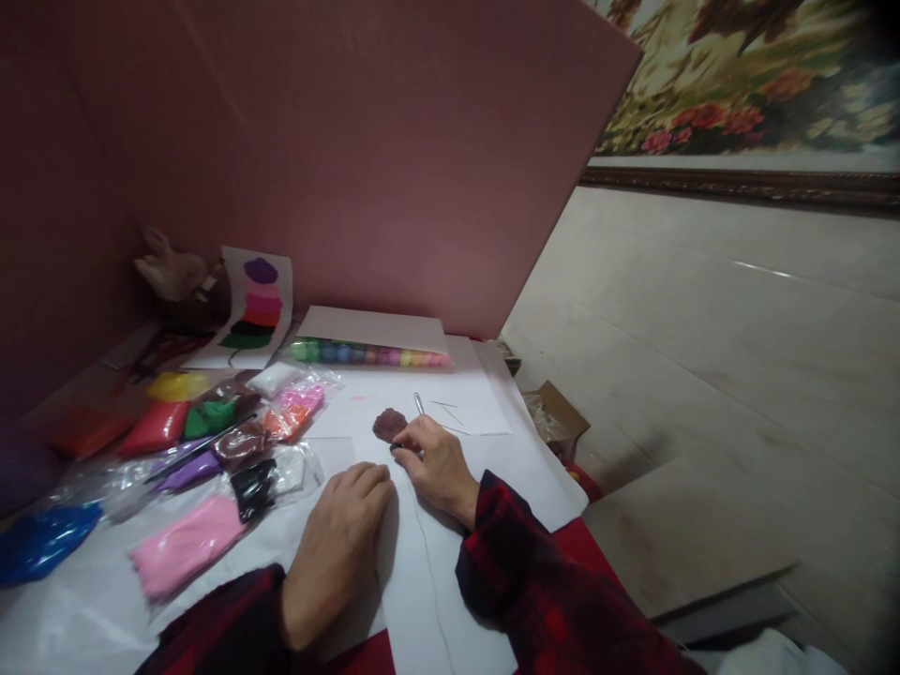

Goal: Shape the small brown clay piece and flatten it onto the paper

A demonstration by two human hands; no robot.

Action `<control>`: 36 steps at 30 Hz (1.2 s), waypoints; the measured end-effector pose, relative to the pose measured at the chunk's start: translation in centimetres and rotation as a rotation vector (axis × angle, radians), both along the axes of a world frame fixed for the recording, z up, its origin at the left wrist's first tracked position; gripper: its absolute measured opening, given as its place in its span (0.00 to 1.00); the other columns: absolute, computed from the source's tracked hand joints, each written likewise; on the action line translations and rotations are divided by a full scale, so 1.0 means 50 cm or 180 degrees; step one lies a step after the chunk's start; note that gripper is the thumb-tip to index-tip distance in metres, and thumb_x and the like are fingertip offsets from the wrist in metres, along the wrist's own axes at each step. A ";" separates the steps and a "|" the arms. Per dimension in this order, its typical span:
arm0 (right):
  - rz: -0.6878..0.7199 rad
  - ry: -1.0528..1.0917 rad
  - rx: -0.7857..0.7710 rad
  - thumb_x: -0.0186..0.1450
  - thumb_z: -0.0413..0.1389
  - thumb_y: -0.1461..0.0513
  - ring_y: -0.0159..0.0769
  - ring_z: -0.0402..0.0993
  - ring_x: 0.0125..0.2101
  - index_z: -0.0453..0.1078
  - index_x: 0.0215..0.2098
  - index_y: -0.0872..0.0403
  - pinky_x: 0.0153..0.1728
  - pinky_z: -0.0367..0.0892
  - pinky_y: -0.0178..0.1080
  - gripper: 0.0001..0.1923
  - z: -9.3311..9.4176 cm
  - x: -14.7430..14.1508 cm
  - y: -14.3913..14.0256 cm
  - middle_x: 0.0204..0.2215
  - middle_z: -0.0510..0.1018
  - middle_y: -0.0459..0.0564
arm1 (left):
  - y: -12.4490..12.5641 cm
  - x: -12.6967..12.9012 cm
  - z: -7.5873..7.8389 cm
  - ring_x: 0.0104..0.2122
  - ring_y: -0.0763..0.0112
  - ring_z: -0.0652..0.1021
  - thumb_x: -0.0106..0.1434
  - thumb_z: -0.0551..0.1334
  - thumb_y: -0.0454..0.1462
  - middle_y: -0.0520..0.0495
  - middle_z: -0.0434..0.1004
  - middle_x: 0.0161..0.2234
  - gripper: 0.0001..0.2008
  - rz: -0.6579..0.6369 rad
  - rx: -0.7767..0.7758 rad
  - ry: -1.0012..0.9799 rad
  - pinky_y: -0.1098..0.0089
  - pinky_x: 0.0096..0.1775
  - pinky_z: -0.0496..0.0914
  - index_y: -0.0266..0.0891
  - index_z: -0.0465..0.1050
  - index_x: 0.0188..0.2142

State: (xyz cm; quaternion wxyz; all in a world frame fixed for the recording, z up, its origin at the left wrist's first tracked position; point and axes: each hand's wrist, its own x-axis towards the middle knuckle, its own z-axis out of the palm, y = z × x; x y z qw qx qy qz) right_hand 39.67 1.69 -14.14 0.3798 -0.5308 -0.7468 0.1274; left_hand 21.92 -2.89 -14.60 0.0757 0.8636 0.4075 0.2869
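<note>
While the left hand [337,544] lies flat, the right hand's [440,464] grip pinches a half-hidden tool [419,405].

Matt brown clay patch [389,424] on smooth white paper [450,562]; glossy plastic bags [211,450].

Bare white tabletop [492,450] lying open right of the brown clay piece [389,424], clay packets [211,441] crowding the left, pink board [394,159] blocking behind.
</note>
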 end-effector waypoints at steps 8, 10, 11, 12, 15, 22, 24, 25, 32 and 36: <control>0.0202 0.0098 0.0144 0.65 0.57 0.70 0.36 0.75 0.38 0.77 0.46 0.54 0.43 0.71 0.39 0.13 0.008 0.014 0.003 0.37 0.77 0.50 | 0.000 0.002 0.003 0.47 0.57 0.76 0.64 0.53 0.24 0.41 0.79 0.46 0.14 0.0013 -0.0009 0.0140 0.56 0.48 0.71 0.39 0.74 0.39; 0.0255 -0.0016 0.0317 0.65 0.53 0.72 0.36 0.74 0.39 0.77 0.49 0.53 0.43 0.71 0.39 0.18 0.014 0.023 -0.002 0.39 0.77 0.51 | 0.000 0.002 0.005 0.46 0.57 0.76 0.65 0.53 0.25 0.40 0.79 0.45 0.13 0.0033 -0.0027 0.0166 0.56 0.47 0.71 0.39 0.74 0.38; 0.0275 -0.0168 0.0381 0.65 0.53 0.73 0.36 0.74 0.39 0.77 0.48 0.52 0.42 0.70 0.38 0.20 0.017 0.028 -0.006 0.38 0.76 0.51 | 0.000 0.002 0.005 0.46 0.57 0.76 0.65 0.53 0.25 0.40 0.79 0.45 0.13 0.0039 -0.0033 0.0175 0.56 0.47 0.71 0.39 0.74 0.37; 0.0258 -0.0385 0.0456 0.64 0.53 0.74 0.37 0.73 0.39 0.78 0.49 0.51 0.42 0.70 0.39 0.21 0.019 0.032 -0.009 0.38 0.76 0.51 | 0.000 0.002 0.006 0.46 0.57 0.76 0.65 0.53 0.24 0.40 0.79 0.45 0.13 0.0040 -0.0033 0.0177 0.56 0.47 0.71 0.39 0.74 0.37; 0.0293 -0.1079 0.0675 0.64 0.53 0.73 0.38 0.69 0.39 0.75 0.55 0.48 0.39 0.68 0.40 0.25 0.017 0.041 -0.019 0.39 0.74 0.52 | 0.000 0.002 0.007 0.45 0.57 0.76 0.63 0.53 0.24 0.41 0.79 0.43 0.14 0.0037 -0.0007 0.0130 0.57 0.47 0.71 0.39 0.74 0.37; 0.0337 -0.1387 0.0792 0.70 0.53 0.67 0.38 0.67 0.38 0.77 0.51 0.48 0.37 0.65 0.39 0.15 0.000 0.037 -0.023 0.38 0.73 0.52 | -0.002 0.005 0.008 0.43 0.58 0.76 0.61 0.54 0.24 0.43 0.78 0.40 0.14 0.0038 0.0076 -0.0089 0.57 0.47 0.71 0.41 0.74 0.37; 0.0352 -0.1368 0.0781 0.69 0.53 0.68 0.38 0.66 0.38 0.77 0.50 0.48 0.37 0.64 0.39 0.16 -0.002 0.037 -0.023 0.37 0.72 0.51 | -0.002 0.005 0.010 0.43 0.58 0.76 0.61 0.54 0.24 0.43 0.79 0.40 0.14 0.0037 0.0065 -0.0110 0.57 0.47 0.71 0.41 0.74 0.37; 0.0358 -0.1391 0.0769 0.68 0.54 0.69 0.38 0.66 0.38 0.77 0.49 0.48 0.37 0.64 0.39 0.17 -0.002 0.037 -0.023 0.37 0.72 0.51 | -0.003 0.005 0.011 0.43 0.58 0.76 0.61 0.54 0.24 0.43 0.79 0.40 0.15 0.0040 0.0048 -0.0110 0.57 0.47 0.71 0.41 0.74 0.37; 0.0299 -0.1626 0.0719 0.64 0.55 0.72 0.38 0.64 0.37 0.76 0.48 0.46 0.35 0.61 0.39 0.20 0.000 0.033 -0.027 0.36 0.72 0.50 | -0.001 0.004 0.007 0.45 0.58 0.77 0.62 0.55 0.24 0.42 0.79 0.42 0.14 0.0055 0.0002 -0.0030 0.57 0.47 0.71 0.40 0.75 0.37; 0.0332 -0.1487 0.0769 0.66 0.55 0.71 0.38 0.64 0.36 0.77 0.48 0.47 0.35 0.62 0.39 0.18 -0.007 0.032 -0.026 0.35 0.72 0.50 | 0.002 0.004 0.004 0.45 0.57 0.77 0.64 0.55 0.25 0.42 0.79 0.44 0.13 0.0080 0.0035 0.0090 0.57 0.47 0.71 0.39 0.76 0.37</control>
